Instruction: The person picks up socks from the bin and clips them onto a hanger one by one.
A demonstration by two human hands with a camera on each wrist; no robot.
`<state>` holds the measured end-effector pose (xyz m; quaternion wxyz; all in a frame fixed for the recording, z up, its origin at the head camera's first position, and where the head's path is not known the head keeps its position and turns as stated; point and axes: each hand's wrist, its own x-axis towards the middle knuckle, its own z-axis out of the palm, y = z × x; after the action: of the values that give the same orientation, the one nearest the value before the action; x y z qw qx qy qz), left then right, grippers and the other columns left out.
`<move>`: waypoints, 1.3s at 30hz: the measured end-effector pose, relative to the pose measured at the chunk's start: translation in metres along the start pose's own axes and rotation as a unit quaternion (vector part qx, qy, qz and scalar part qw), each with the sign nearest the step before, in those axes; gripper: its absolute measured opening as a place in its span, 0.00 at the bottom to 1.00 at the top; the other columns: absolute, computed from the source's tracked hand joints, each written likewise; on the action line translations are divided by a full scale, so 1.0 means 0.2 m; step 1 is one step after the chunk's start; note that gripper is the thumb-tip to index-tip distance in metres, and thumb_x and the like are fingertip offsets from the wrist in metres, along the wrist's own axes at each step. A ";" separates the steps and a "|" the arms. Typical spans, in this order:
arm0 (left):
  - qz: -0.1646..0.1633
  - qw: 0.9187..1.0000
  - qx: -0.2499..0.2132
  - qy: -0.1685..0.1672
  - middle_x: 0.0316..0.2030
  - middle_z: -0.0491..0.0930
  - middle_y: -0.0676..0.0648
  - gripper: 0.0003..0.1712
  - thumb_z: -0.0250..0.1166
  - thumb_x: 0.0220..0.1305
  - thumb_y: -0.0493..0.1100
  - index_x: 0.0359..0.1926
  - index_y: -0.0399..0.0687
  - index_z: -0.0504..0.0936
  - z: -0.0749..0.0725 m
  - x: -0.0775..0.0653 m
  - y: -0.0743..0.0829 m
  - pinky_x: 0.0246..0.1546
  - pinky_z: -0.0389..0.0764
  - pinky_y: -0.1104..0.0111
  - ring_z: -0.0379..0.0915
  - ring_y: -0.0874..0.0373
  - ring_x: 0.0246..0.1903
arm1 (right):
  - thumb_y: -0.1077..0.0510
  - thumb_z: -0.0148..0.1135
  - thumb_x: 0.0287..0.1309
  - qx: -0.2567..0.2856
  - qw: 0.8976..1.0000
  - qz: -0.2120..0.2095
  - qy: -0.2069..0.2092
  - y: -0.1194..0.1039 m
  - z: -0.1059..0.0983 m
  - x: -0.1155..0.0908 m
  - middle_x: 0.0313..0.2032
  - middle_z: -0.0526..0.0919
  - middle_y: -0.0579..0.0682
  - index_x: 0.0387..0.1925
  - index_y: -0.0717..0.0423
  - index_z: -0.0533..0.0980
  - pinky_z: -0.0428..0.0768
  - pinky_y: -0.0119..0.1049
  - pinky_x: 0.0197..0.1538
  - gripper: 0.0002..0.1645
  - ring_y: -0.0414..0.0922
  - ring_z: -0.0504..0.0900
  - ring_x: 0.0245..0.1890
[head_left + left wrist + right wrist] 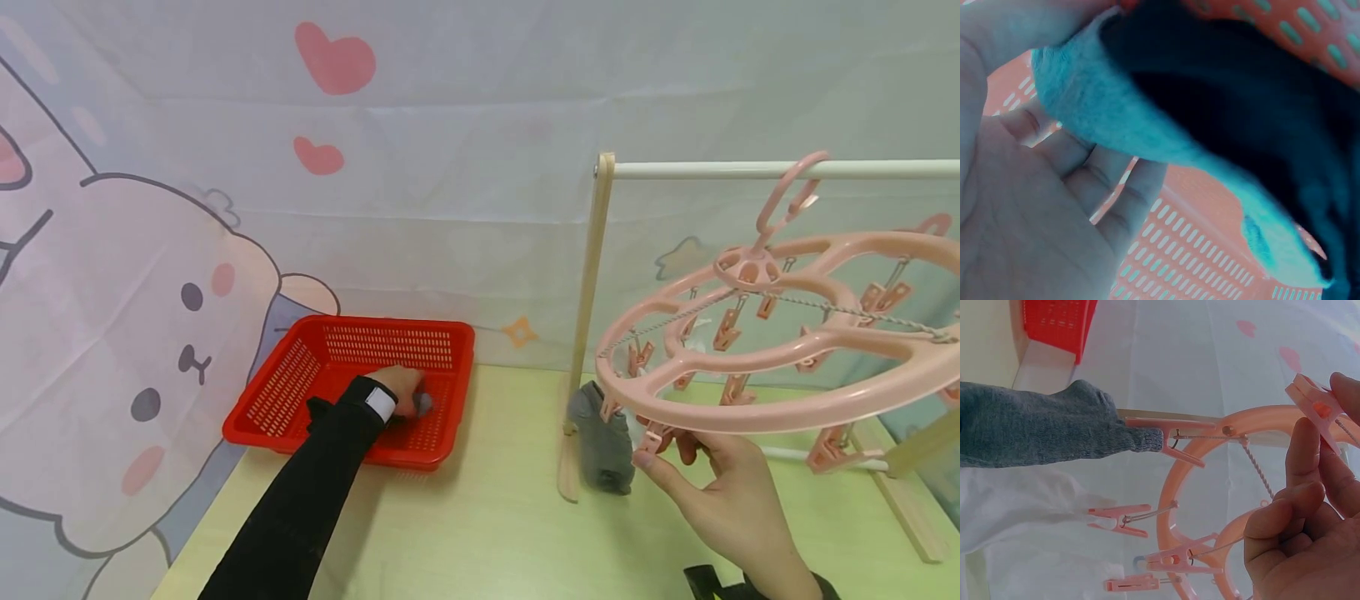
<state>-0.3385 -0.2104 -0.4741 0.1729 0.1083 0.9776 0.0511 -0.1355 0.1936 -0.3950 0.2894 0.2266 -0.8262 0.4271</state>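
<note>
My left hand (401,387) is inside the red basket (444,446). The left wrist view shows its thumb over the edge of a grey and black sock (1122,119), with the fingers behind the cloth. My right hand (723,492) pinches a pink clothespin (651,437) at the near rim of a round pink hanger (750,421). In the right wrist view, that clothespin (1316,403) has nothing in its mouth. A grey sock (1035,425) hangs beside it from another clothespin (1169,439). White cloth (1029,500) hangs from a neighbouring one.
The hanger hooks over a white rail (690,171) on a wooden stand (590,292) at the right. Several more clothespins dangle under the hanger's rings. A pale table (495,517) lies beneath everything, and a printed cloth backdrop (480,275) rises behind.
</note>
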 end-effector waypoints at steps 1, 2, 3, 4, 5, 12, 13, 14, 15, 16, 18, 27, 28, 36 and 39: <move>0.001 1.000 -0.006 -0.005 0.31 0.78 0.50 0.15 0.73 0.54 0.44 0.41 0.53 0.79 0.00 0.00 0.00 0.34 0.74 0.62 0.73 0.53 0.32 | 0.69 0.78 0.40 -0.001 1.000 0.000 0.000 0.00 0.00 0.00 0.23 0.67 0.40 0.34 0.41 0.78 0.59 0.30 0.34 0.24 0.35 0.63 0.27; 0.003 1.000 -0.011 -0.009 0.30 0.79 0.50 0.12 0.72 0.55 0.44 0.40 0.53 0.80 0.00 -0.01 0.00 0.32 0.74 0.63 0.74 0.53 0.31 | 0.69 0.78 0.40 0.000 1.000 0.001 0.000 0.00 0.00 0.00 0.23 0.67 0.40 0.34 0.41 0.78 0.59 0.30 0.34 0.24 0.35 0.63 0.27; 0.006 1.000 -0.016 -0.011 0.30 0.79 0.51 0.10 0.70 0.57 0.44 0.39 0.54 0.81 0.00 -0.01 -0.01 0.31 0.74 0.63 0.74 0.54 0.30 | 0.69 0.78 0.40 0.001 1.000 0.003 0.000 0.00 0.00 0.00 0.23 0.67 0.40 0.34 0.41 0.78 0.59 0.30 0.34 0.24 0.35 0.64 0.27; 0.005 1.000 -0.023 -0.015 0.30 0.79 0.51 0.08 0.70 0.57 0.44 0.39 0.54 0.82 0.00 0.00 -0.01 0.31 0.74 0.64 0.74 0.54 0.30 | 0.68 0.78 0.40 0.002 1.000 0.006 -0.002 0.00 0.00 0.00 0.23 0.68 0.41 0.34 0.42 0.78 0.59 0.30 0.34 0.23 0.35 0.64 0.27; 0.006 0.999 -0.028 -0.016 0.30 0.79 0.51 0.07 0.69 0.58 0.44 0.39 0.55 0.82 0.00 0.00 -0.02 0.30 0.75 0.64 0.74 0.54 0.30 | 0.68 0.78 0.41 0.002 1.000 0.008 -0.003 0.00 0.00 0.00 0.23 0.68 0.41 0.33 0.42 0.78 0.59 0.30 0.34 0.23 0.35 0.64 0.27; 0.027 0.999 -0.021 0.034 0.29 0.77 0.48 0.05 0.67 0.58 0.42 0.35 0.49 0.80 -0.03 -0.01 -0.06 0.34 0.71 0.61 0.71 0.51 0.31 | 0.66 0.77 0.44 0.002 1.000 0.014 -0.014 0.00 0.00 0.00 0.24 0.67 0.40 0.33 0.42 0.78 0.59 0.30 0.34 0.20 0.35 0.63 0.27; 0.031 0.999 -0.023 0.038 0.30 0.76 0.48 0.05 0.66 0.58 0.42 0.36 0.48 0.79 -0.04 -0.01 -0.06 0.35 0.71 0.61 0.71 0.51 0.32 | 0.66 0.77 0.44 0.000 1.000 0.013 -0.014 0.00 0.00 0.00 0.24 0.67 0.40 0.33 0.42 0.78 0.59 0.30 0.34 0.20 0.35 0.64 0.27; 0.035 0.998 -0.037 0.039 0.31 0.76 0.47 0.06 0.65 0.59 0.41 0.37 0.47 0.79 -0.05 -0.02 -0.07 0.35 0.72 0.60 0.71 0.51 0.33 | 0.66 0.77 0.44 0.000 1.000 0.013 -0.014 0.00 0.00 0.00 0.24 0.67 0.40 0.33 0.42 0.78 0.59 0.30 0.34 0.20 0.35 0.64 0.27; 0.041 0.997 -0.046 0.044 0.33 0.77 0.47 0.07 0.64 0.60 0.42 0.39 0.47 0.79 -0.05 -0.02 -0.07 0.37 0.73 0.60 0.71 0.51 0.34 | 0.66 0.77 0.43 -0.001 1.000 0.012 -0.014 0.00 0.00 0.00 0.24 0.67 0.40 0.33 0.42 0.78 0.59 0.30 0.34 0.20 0.35 0.64 0.27; 0.046 0.996 -0.055 0.050 0.35 0.77 0.47 0.09 0.63 0.61 0.42 0.42 0.46 0.78 -0.06 -0.03 -0.08 0.39 0.74 0.59 0.72 0.51 0.35 | 0.66 0.77 0.43 -0.002 1.000 0.013 -0.014 0.00 0.00 0.00 0.24 0.67 0.40 0.33 0.42 0.78 0.59 0.30 0.34 0.20 0.35 0.64 0.27; 0.061 0.993 -0.074 0.069 0.38 0.77 0.47 0.12 0.61 0.65 0.44 0.47 0.45 0.76 -0.08 -0.04 -0.09 0.42 0.75 0.59 0.72 0.52 0.37 | 0.67 0.77 0.44 0.000 1.000 0.011 -0.013 -0.01 0.00 0.00 0.24 0.67 0.40 0.33 0.42 0.78 0.59 0.30 0.34 0.20 0.35 0.64 0.27; 0.090 0.949 -0.211 0.216 0.28 0.71 0.46 0.17 0.56 0.70 0.57 0.38 0.48 0.67 -0.18 -0.17 -0.08 0.25 0.72 0.62 0.70 0.52 0.25 | 0.67 0.77 0.44 0.006 1.000 0.015 -0.016 -0.01 0.00 0.00 0.24 0.67 0.41 0.33 0.43 0.78 0.59 0.30 0.35 0.20 0.36 0.64 0.28; 0.094 0.942 -0.223 0.233 0.27 0.71 0.46 0.18 0.55 0.70 0.58 0.37 0.49 0.67 -0.19 -0.19 -0.08 0.24 0.71 0.62 0.70 0.52 0.24 | 0.67 0.77 0.44 0.004 1.000 0.015 -0.016 -0.01 0.00 0.00 0.24 0.68 0.41 0.33 0.43 0.78 0.59 0.30 0.35 0.20 0.35 0.64 0.28; 0.181 0.880 -0.299 0.322 0.27 0.67 0.47 0.14 0.39 0.76 0.45 0.34 0.50 0.68 -0.24 -0.36 0.09 0.24 0.66 0.61 0.65 0.51 0.25 | 0.68 0.77 0.43 0.003 1.000 0.013 -0.013 -0.01 0.00 0.01 0.24 0.68 0.41 0.33 0.43 0.78 0.59 0.30 0.35 0.21 0.35 0.64 0.28; 0.212 0.864 -0.314 0.331 0.26 0.66 0.47 0.09 0.41 0.71 0.38 0.36 0.49 0.67 -0.25 -0.41 0.16 0.22 0.66 0.62 0.64 0.51 0.24 | 0.68 0.77 0.42 0.003 1.000 0.013 -0.013 -0.01 0.00 0.01 0.24 0.68 0.41 0.33 0.43 0.78 0.59 0.30 0.35 0.21 0.35 0.64 0.28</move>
<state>-0.2739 -0.2005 -0.3955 -0.1512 0.2294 0.8631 0.4238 -0.1350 0.1927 -0.3928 0.2725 0.2224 -0.8313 0.4305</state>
